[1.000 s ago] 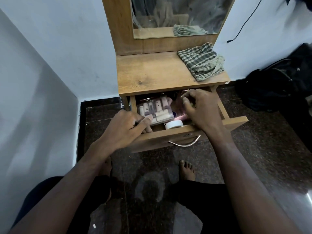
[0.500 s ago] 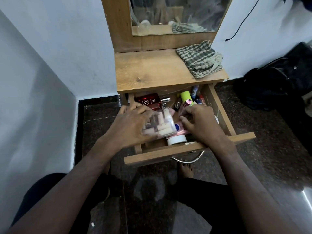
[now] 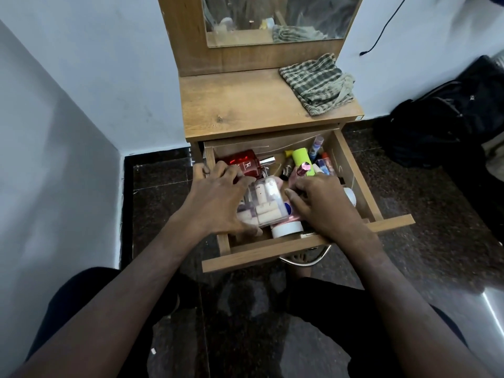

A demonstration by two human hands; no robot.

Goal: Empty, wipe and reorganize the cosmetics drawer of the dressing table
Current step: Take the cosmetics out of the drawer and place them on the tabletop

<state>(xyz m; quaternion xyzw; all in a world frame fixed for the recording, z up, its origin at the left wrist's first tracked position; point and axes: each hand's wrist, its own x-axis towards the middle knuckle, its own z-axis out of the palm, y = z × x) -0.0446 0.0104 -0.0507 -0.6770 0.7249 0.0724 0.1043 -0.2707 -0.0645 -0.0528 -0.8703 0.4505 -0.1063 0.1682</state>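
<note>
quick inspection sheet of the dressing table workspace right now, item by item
surface: wooden tabletop, bare at left.
job's things: drawer pulled open, full; clear case of tubes; red bottle; green tube; white jar.
clutter: checked cloth on the tabletop's right.
hands: left hand grips the clear case; right hand curled among items, grip unclear.
cables: black cable on wall.
surroundings: mirror; black bag on floor.

White walls [image 3: 90, 77]; dark speckled glossy floor [image 3: 425, 236]; wooden-framed mirror [image 3: 272, 20] above wooden tabletop [image 3: 234, 105]; black cable [image 3: 381, 28] on wall; black bag [image 3: 441, 126].
</note>
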